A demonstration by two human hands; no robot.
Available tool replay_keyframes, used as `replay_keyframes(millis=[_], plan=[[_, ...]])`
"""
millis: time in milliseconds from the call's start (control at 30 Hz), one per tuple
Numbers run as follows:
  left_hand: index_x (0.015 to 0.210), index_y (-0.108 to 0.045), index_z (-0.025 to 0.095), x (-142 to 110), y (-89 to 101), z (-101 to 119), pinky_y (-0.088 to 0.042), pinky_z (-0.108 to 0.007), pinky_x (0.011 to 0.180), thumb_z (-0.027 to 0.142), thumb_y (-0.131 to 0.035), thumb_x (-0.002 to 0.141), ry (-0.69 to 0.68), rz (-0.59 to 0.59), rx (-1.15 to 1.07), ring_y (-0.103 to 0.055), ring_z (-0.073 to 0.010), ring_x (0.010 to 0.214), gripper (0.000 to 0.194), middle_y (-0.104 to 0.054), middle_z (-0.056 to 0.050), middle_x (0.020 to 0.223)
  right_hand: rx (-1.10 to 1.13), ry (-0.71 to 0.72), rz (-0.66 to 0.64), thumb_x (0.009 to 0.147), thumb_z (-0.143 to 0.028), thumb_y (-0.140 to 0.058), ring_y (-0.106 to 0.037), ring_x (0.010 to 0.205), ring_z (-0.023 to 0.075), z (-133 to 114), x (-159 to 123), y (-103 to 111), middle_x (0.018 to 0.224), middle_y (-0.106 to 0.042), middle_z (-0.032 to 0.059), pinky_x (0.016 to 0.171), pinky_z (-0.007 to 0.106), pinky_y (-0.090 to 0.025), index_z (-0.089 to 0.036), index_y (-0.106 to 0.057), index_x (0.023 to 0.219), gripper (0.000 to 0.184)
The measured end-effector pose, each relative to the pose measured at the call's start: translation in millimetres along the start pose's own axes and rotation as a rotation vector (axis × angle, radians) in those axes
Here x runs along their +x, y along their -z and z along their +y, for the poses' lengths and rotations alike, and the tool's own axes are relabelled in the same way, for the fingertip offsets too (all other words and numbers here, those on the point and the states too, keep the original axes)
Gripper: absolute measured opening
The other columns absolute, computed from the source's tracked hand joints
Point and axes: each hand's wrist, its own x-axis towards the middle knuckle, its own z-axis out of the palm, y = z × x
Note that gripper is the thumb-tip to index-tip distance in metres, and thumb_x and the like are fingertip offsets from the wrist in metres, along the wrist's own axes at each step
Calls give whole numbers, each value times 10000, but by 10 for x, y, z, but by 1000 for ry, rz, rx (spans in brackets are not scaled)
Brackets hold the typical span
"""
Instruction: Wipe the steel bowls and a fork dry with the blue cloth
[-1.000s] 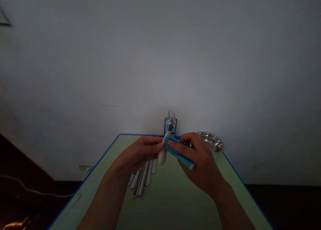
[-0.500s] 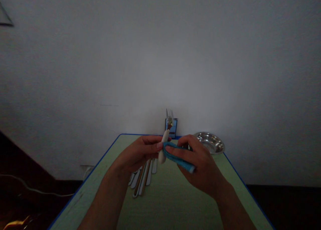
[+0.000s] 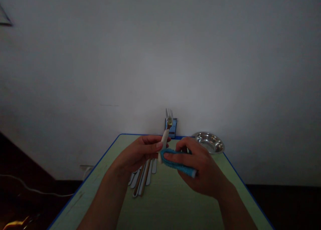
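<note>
My left hand (image 3: pixel 136 155) pinches a piece of cutlery with a white handle (image 3: pixel 165 136), held upright over the green table (image 3: pixel 160 203). Its metal tip rises in front of a blue holder at the back edge. My right hand (image 3: pixel 198 168) grips a folded blue cloth (image 3: pixel 178 163) and presses it round the lower end of the white handle. Both hands hover above the middle of the table.
Several more white-handled and brown-handled utensils (image 3: pixel 142 176) lie side by side on the table under my left hand. A shiny metal bowl (image 3: pixel 209 142) sits at the back right corner. A small blue holder (image 3: pixel 173 128) with a fork stands against the pale wall.
The blue cloth in my right hand has slid down the white handle toward its lower end. More of the handle shows above the cloth. My left hand has stayed in place.
</note>
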Motion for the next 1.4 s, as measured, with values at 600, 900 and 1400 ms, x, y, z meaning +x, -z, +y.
replay_keyframes(millis=[600,900,1400], plan=[[893,-732,165,-51,23,-34,-414,-233,644,268,-808,627,-72,-126,86,-559,-116,659,295,-669,-14,747,76,-54,203,797,-46,-562,-508,857,143,-3,-3,-16,966,-493,30,708,304,-453,-292,-603,1189,465],[850,-730,169,-56,-23,-16,-405,-227,681,267,-831,588,-82,-124,97,-553,-123,717,298,-665,-10,780,-25,-73,234,796,-61,-566,-509,899,164,27,-35,-46,1004,-484,40,722,334,-471,-309,-591,1200,475],[788,-709,155,-39,-9,-30,-402,-201,628,249,-848,562,-76,-72,63,-551,-95,661,282,-654,12,724,-17,-57,188,819,-86,-552,-498,888,162,13,-13,-34,992,-494,41,719,331,-463,-294,-589,1201,437]])
